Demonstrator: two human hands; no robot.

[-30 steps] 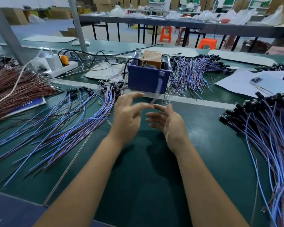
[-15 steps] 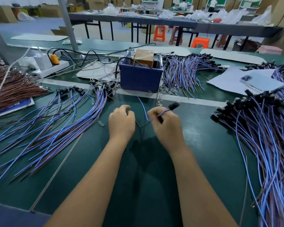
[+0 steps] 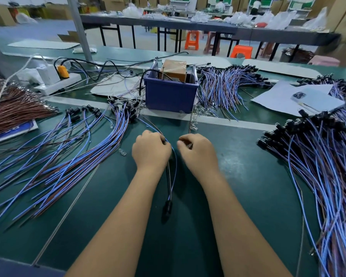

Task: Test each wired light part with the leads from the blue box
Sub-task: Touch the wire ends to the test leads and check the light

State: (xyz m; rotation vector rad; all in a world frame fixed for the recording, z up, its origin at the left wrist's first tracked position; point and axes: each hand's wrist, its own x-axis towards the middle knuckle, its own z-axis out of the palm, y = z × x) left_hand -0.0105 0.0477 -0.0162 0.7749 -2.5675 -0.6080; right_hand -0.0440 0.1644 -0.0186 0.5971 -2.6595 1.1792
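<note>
Two hands worked one wired light part on the green desk (image 3: pixel 238 176).

Nearest, the part's black bulb end (image 3: pixel 167 207) hung at 6 o'clock, its blue wire (image 3: pixel 175 166) running up into the curled left hand (image 3: pixel 150 151). The right hand (image 3: pixel 197 151), fingers curled, pinched a thin lead (image 3: pixel 189 124) from the blue box (image 3: pixel 169 95) at 12 o'clock. Wire bundles (image 3: pixel 54 156) lay at 9 and 3.

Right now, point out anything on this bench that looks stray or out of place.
A small clear plastic bulb lies alone on the green mat, left of the left hand, apart from the cluster of clear bulbs beside the blue plastic box. Nothing looks damaged.
</note>
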